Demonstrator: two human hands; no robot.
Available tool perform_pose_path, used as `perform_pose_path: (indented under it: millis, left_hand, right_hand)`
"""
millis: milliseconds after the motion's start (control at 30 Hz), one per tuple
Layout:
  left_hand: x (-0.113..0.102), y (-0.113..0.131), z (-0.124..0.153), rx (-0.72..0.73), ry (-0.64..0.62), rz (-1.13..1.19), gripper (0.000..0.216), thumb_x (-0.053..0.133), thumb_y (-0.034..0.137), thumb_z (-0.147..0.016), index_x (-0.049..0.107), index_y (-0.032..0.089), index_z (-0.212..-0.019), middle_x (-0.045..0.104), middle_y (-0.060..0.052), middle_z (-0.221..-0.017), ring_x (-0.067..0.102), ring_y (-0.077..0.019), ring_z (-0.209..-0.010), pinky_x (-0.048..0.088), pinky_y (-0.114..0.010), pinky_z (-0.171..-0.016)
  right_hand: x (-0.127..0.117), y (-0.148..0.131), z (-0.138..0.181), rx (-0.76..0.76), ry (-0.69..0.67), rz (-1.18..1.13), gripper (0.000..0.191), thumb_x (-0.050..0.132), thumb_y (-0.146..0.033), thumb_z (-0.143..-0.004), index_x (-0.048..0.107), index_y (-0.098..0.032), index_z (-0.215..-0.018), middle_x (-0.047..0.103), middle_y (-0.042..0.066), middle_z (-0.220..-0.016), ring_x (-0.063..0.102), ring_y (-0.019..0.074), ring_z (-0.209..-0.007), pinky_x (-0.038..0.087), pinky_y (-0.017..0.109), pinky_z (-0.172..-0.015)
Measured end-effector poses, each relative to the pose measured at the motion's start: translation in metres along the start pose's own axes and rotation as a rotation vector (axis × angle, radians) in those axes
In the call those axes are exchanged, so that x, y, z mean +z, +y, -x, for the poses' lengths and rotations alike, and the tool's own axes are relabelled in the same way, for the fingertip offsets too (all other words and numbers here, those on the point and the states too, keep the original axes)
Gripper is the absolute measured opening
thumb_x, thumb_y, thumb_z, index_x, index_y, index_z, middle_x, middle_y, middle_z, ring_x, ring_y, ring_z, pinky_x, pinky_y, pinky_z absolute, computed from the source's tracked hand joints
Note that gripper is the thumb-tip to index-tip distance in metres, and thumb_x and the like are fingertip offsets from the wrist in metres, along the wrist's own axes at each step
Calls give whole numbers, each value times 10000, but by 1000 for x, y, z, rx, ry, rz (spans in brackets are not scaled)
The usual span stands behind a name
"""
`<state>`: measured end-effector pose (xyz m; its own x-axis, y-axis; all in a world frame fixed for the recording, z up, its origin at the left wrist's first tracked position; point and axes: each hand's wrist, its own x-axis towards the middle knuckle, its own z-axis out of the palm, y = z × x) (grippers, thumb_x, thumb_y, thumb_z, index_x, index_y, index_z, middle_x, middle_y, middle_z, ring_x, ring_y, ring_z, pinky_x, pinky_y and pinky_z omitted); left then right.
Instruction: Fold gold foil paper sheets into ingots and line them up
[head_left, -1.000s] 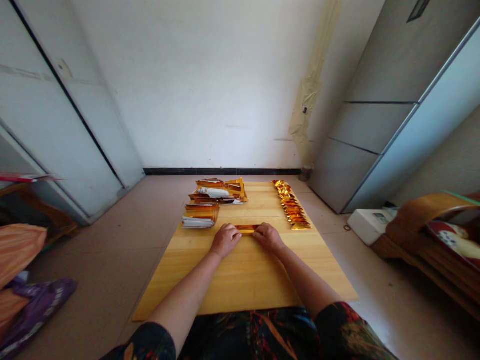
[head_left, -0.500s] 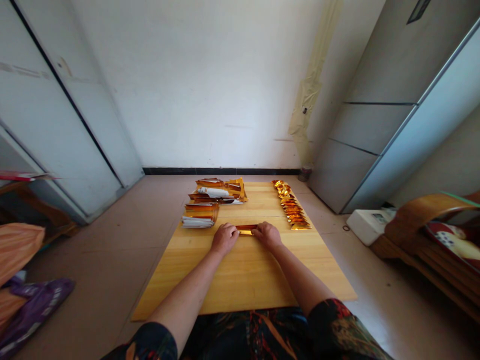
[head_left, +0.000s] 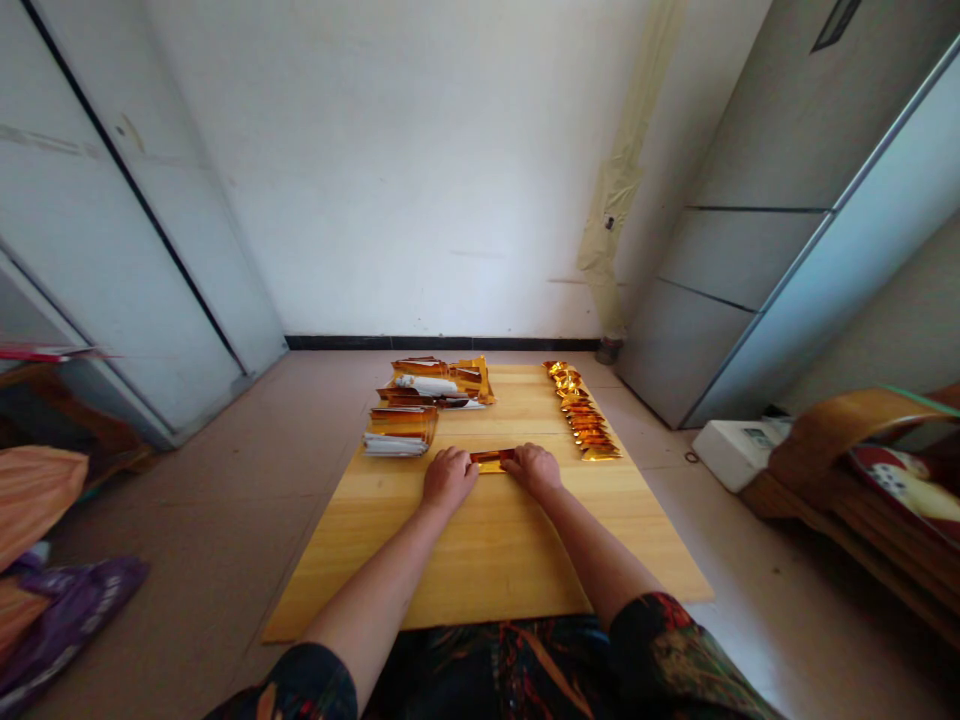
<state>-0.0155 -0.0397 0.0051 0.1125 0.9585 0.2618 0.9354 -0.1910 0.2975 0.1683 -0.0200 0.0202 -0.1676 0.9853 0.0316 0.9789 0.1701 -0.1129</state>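
Observation:
A narrow folded strip of gold foil paper (head_left: 491,461) lies on a wooden board (head_left: 487,550). My left hand (head_left: 448,476) is closed on its left end and my right hand (head_left: 533,467) is closed on its right end, fingers curled and pressed down on the strip. Only the short middle of the strip shows between them. A row of several folded gold pieces (head_left: 585,425) runs along the board's right side. Stacks of gold foil sheets (head_left: 403,428) sit left of my left hand, with a looser pile (head_left: 442,381) behind them.
The board rests on a tiled floor. White cabinet doors stand at left, a grey refrigerator (head_left: 750,250) at right. A white box (head_left: 739,448) and a wooden chair (head_left: 862,450) are at right. Purple and orange bags (head_left: 52,600) lie at far left.
My hands have drawn a little closer together on the strip, so less of the gold paper shows between them. Nothing else has moved.

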Motion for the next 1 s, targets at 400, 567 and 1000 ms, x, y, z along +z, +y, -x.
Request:
perform_pose_path:
  millis: [400, 567, 1000]
  left_hand:
    - [-5, 12, 3, -63, -46, -140, 204, 457, 282, -861, 625, 165, -864, 646, -99, -902, 574, -224, -891, 401, -325, -733]
    - [-5, 14, 5, -66, -38, -153, 203, 446, 261, -862, 625, 168, -888, 643, -102, -910, 571, -224, -891, 400, -332, -739]
    - [-2, 17, 7, -94, 23, -187, 160, 456, 211, -859, 586, 192, -951, 608, -86, -910, 536, -217, -876, 375, -319, -707]
  right_hand:
    - [-1, -2, -1, 11, -3, -1, 321, 519, -467, -855, 680, -200, -935, 679, 86, -944, 634, 190, -855, 422, 256, -683]
    - [-4, -3, -1, 20, -11, -5, 315, 519, -451, -852, 679, -194, -938, 680, 91, -954, 637, 196, -864, 425, 261, -687]
    - [-4, -5, 2, 34, 15, -4, 284, 524, -434, -844, 661, -195, -912, 668, 74, -936, 621, 184, -853, 399, 244, -655]
